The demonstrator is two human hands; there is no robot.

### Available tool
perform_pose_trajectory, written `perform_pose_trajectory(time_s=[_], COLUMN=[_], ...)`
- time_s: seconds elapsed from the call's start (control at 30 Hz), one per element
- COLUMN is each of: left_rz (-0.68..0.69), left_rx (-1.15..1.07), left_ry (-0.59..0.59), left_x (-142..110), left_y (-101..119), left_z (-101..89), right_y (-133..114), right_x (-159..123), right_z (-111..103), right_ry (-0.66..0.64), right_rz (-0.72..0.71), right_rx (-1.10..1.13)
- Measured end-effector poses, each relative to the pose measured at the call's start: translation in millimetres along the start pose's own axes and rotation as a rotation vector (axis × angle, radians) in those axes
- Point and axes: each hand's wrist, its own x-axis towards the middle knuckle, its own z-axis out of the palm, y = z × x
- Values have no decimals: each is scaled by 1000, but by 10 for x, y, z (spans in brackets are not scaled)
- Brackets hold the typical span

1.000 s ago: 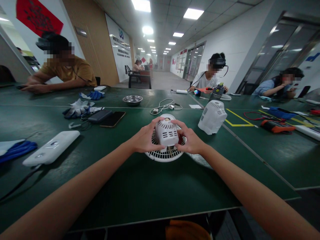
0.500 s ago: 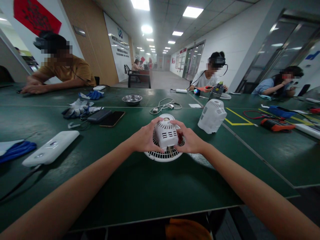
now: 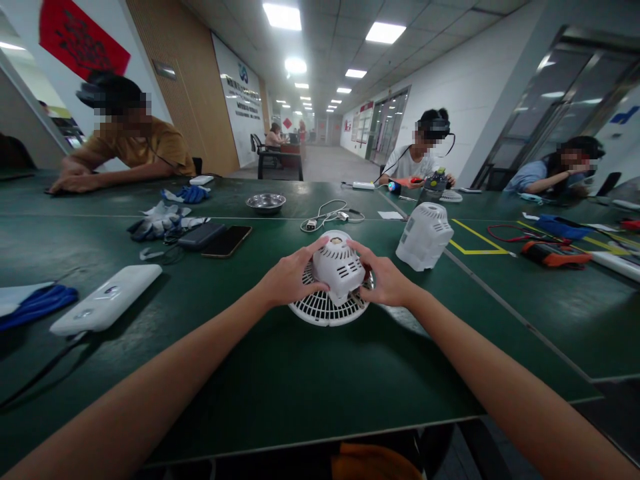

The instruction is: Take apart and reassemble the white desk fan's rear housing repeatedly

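A white vented plastic motor housing (image 3: 341, 270) sits over a round white fan grille (image 3: 320, 310) on the green table. My left hand (image 3: 290, 275) grips the housing from the left, its thumb along the near side. On the other side my right hand (image 3: 385, 277) holds it with fingers near the top and thumb low. Whatever lies between housing and grille is mostly hidden. A second white vented plastic shell (image 3: 425, 237) stands upright to the right, apart from my hands.
Beyond the grille lie a white cable (image 3: 333, 217) and a metal bowl (image 3: 266, 203). At left are a phone (image 3: 227, 241), gloves (image 3: 160, 221) and a white power bank (image 3: 107, 300). An orange multimeter (image 3: 555, 255) rests at right. Several people sit across the table.
Between my hands the housing has turned, so its slotted face now points more to the right. More of the grille shows in front. The camera view has shifted slightly.
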Motion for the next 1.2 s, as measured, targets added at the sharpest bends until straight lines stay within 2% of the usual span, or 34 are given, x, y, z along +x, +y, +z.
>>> perform_pose_trajectory(time_s=[0.13, 0.27, 0.37, 0.47, 0.57, 0.7, 1.2], left_rz=[-40, -137, -198, -215, -221, -238, -250], left_rx=[2, 45, 49, 45, 32, 19, -19], left_ry=[59, 111, 97, 47, -8, -34, -33], left_x=[-25, -36, -49, -65, -72, -63, -44], left_y=[-42, -148, -257, -338, -366, -365, -361], left_z=[15, 30, 52, 78, 98, 109, 116], right_y=[165, 298, 283, 144, -35, -163, -162], right_x=[-17, -26, -15, 16, 59, 111, 145], right_z=[-78, -109, -100, -69, -14, 70, 87], right_ry=[95, 181, 266, 338, 337, 347, 264], right_rz=[5, 14, -40, -110, -161, -113, -9], right_rx=[-120, -198, -158, -79, -121, -243, -241])
